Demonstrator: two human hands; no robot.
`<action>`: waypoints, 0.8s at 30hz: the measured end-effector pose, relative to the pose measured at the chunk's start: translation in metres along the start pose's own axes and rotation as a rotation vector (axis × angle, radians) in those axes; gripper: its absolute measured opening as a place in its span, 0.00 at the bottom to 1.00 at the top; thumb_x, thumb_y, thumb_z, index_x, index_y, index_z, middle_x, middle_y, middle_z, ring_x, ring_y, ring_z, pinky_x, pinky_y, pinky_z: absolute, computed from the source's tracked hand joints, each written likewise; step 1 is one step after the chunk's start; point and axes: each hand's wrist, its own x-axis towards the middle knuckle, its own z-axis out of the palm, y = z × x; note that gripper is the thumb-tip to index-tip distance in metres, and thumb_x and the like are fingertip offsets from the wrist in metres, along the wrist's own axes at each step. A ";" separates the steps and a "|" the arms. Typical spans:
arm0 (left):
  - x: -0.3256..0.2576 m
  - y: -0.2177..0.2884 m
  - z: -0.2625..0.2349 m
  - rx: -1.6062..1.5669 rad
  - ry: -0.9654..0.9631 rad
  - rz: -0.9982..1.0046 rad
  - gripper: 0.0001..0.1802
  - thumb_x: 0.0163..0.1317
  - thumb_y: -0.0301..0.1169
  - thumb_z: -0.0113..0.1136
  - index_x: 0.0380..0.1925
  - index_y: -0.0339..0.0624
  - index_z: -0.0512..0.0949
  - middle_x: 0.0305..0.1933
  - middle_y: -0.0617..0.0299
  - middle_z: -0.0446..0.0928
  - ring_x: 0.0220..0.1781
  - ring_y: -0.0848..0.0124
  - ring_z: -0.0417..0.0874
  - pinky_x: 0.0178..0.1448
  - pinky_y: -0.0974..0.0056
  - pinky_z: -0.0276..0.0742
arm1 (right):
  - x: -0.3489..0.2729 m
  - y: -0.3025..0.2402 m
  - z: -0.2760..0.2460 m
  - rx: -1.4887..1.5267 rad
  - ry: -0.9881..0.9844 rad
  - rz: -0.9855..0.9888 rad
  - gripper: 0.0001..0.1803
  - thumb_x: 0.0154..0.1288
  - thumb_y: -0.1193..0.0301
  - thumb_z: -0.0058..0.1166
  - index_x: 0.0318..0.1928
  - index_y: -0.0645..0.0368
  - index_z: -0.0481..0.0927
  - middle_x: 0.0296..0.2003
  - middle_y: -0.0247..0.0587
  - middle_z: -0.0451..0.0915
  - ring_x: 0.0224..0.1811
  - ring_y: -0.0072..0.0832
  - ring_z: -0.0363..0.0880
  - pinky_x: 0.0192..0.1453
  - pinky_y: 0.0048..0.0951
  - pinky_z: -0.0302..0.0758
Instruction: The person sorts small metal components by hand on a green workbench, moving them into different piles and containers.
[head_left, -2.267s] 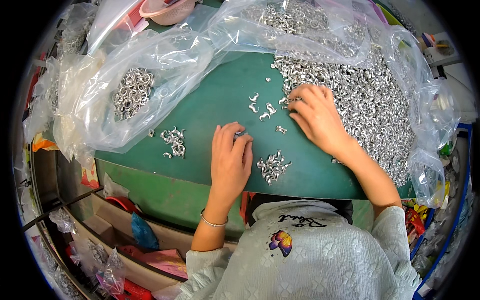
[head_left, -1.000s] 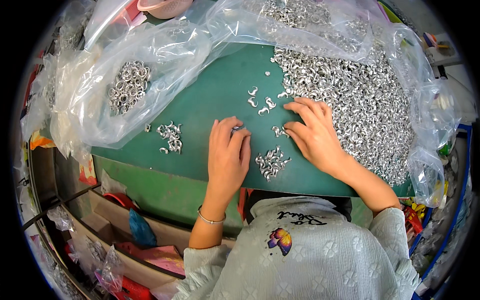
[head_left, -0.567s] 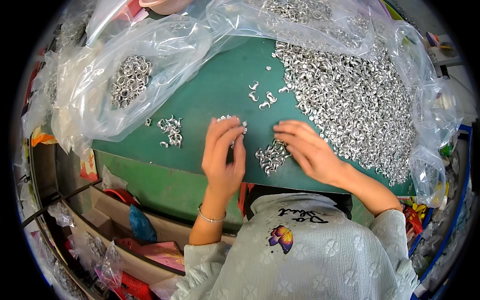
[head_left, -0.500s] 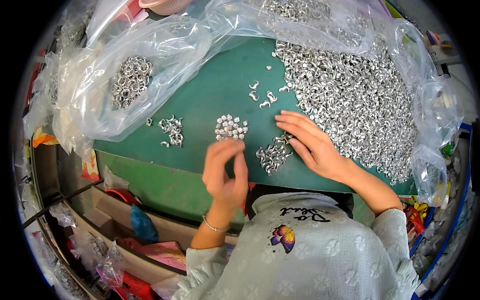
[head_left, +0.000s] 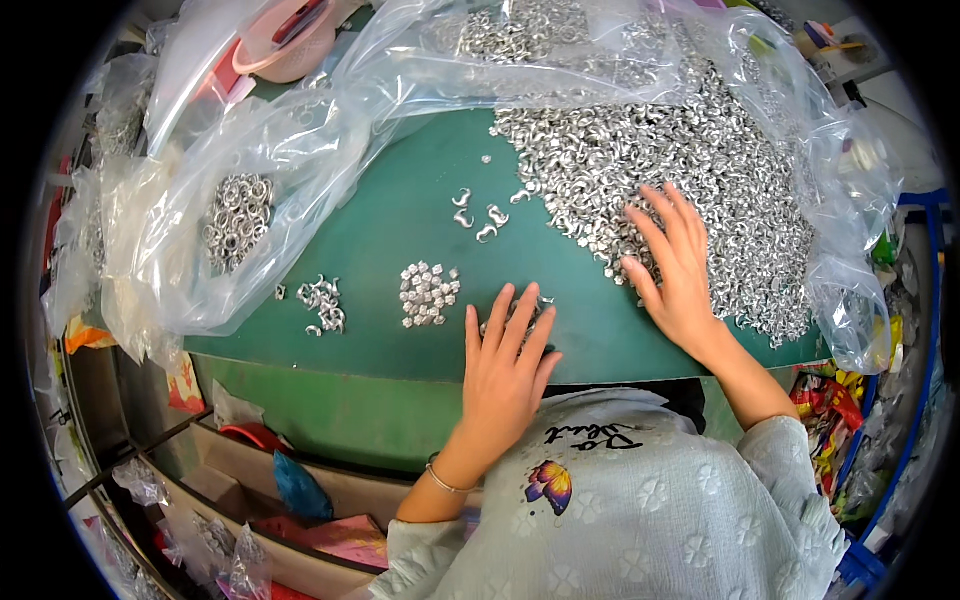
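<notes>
My left hand (head_left: 508,350) lies palm down with its fingers spread over a small pile of curved silvery metal pieces (head_left: 543,302), mostly covering it. My right hand (head_left: 678,275) rests, fingers apart, on the near side of a big heap of silvery metal pieces (head_left: 590,160). Just left of my left hand is a cluster of small flower-shaped metal pieces (head_left: 428,293). Farther left sits another little group of curved metal pieces (head_left: 322,303). Several loose hooked pieces (head_left: 487,233) lie between the cluster and the heap.
Clear plastic sheeting (head_left: 300,140) runs along the back and left of the green tabletop (head_left: 400,200). Metal rings (head_left: 240,220) lie within it at left. A pink basket (head_left: 290,50) stands at the back. Below the table's left edge is an open compartmented drawer (head_left: 300,520).
My left hand has moved right from beside the flower-shaped pieces and spread over the small pile. My right hand has left that pile and reached onto the big heap. The view has shifted.
</notes>
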 end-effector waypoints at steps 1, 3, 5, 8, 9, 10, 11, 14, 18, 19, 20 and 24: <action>0.005 0.000 0.001 0.019 -0.010 0.017 0.26 0.57 0.26 0.64 0.58 0.39 0.73 0.70 0.53 0.65 0.72 0.49 0.62 0.72 0.37 0.53 | -0.001 0.009 0.004 -0.049 -0.019 0.061 0.31 0.62 0.62 0.60 0.65 0.53 0.70 0.69 0.50 0.58 0.74 0.53 0.49 0.73 0.57 0.47; 0.014 0.000 0.001 0.054 -0.041 0.053 0.25 0.57 0.25 0.63 0.57 0.39 0.74 0.68 0.53 0.66 0.71 0.49 0.64 0.71 0.38 0.54 | -0.002 0.013 0.005 -0.054 -0.031 0.019 0.35 0.60 0.56 0.61 0.66 0.49 0.68 0.70 0.49 0.57 0.74 0.54 0.48 0.72 0.60 0.47; 0.013 -0.005 0.005 0.014 -0.031 0.062 0.23 0.57 0.24 0.63 0.55 0.38 0.75 0.65 0.54 0.69 0.69 0.50 0.66 0.71 0.38 0.55 | -0.006 0.008 0.008 -0.122 -0.125 -0.055 0.40 0.54 0.53 0.65 0.67 0.47 0.68 0.71 0.47 0.57 0.75 0.52 0.48 0.73 0.59 0.45; 0.009 -0.008 0.003 0.015 -0.014 0.061 0.20 0.56 0.22 0.63 0.51 0.37 0.77 0.61 0.54 0.72 0.67 0.51 0.68 0.70 0.38 0.57 | -0.004 0.015 0.004 -0.170 -0.088 -0.053 0.36 0.54 0.55 0.65 0.63 0.50 0.71 0.69 0.45 0.60 0.73 0.50 0.52 0.73 0.57 0.48; 0.008 -0.007 0.002 0.025 -0.008 0.060 0.19 0.56 0.22 0.63 0.49 0.37 0.77 0.60 0.54 0.73 0.67 0.52 0.69 0.70 0.39 0.58 | -0.003 0.019 0.006 -0.160 -0.058 -0.045 0.35 0.55 0.56 0.65 0.62 0.51 0.72 0.68 0.45 0.62 0.73 0.49 0.53 0.73 0.57 0.49; 0.009 -0.006 0.002 0.028 0.004 0.065 0.18 0.56 0.22 0.63 0.48 0.37 0.78 0.59 0.54 0.73 0.66 0.52 0.70 0.70 0.39 0.58 | -0.002 0.022 0.007 -0.149 -0.028 -0.037 0.33 0.55 0.56 0.65 0.60 0.52 0.72 0.67 0.44 0.63 0.72 0.48 0.55 0.73 0.56 0.49; 0.010 -0.003 0.001 0.031 0.015 0.070 0.17 0.56 0.22 0.63 0.48 0.37 0.78 0.59 0.54 0.73 0.66 0.52 0.70 0.70 0.40 0.59 | 0.000 0.022 0.007 -0.146 -0.011 -0.045 0.31 0.55 0.57 0.65 0.58 0.54 0.73 0.66 0.44 0.64 0.71 0.48 0.56 0.72 0.57 0.50; 0.018 0.008 0.003 -0.007 0.050 0.073 0.17 0.57 0.22 0.63 0.47 0.36 0.78 0.59 0.53 0.73 0.65 0.52 0.71 0.70 0.42 0.60 | 0.007 0.020 0.010 -0.141 0.044 -0.065 0.25 0.56 0.59 0.64 0.51 0.57 0.75 0.62 0.44 0.66 0.68 0.47 0.59 0.71 0.58 0.51; 0.030 0.018 0.009 -0.017 0.033 0.062 0.18 0.57 0.22 0.63 0.49 0.37 0.77 0.59 0.53 0.73 0.63 0.51 0.72 0.68 0.46 0.63 | 0.021 0.024 0.011 -0.134 0.083 -0.080 0.20 0.57 0.60 0.63 0.45 0.56 0.75 0.61 0.44 0.67 0.67 0.46 0.60 0.70 0.58 0.52; 0.033 0.019 0.011 -0.010 0.025 0.070 0.18 0.57 0.22 0.63 0.50 0.37 0.77 0.59 0.52 0.73 0.63 0.51 0.71 0.68 0.47 0.64 | 0.025 0.027 0.012 -0.137 0.106 -0.086 0.19 0.57 0.61 0.63 0.45 0.56 0.75 0.60 0.43 0.68 0.66 0.46 0.61 0.70 0.58 0.52; 0.034 0.020 0.012 -0.001 0.018 0.074 0.19 0.57 0.22 0.63 0.50 0.37 0.76 0.60 0.52 0.72 0.63 0.51 0.71 0.67 0.48 0.64 | 0.030 0.029 0.014 -0.137 0.128 -0.095 0.19 0.57 0.62 0.63 0.44 0.56 0.75 0.60 0.43 0.68 0.66 0.45 0.62 0.70 0.58 0.52; 0.050 0.024 0.020 0.079 0.010 0.050 0.21 0.58 0.23 0.62 0.53 0.37 0.74 0.60 0.52 0.71 0.61 0.52 0.71 0.64 0.51 0.65 | 0.054 0.050 0.009 -0.075 0.210 -0.048 0.15 0.55 0.67 0.64 0.40 0.57 0.76 0.55 0.42 0.73 0.63 0.42 0.66 0.69 0.53 0.55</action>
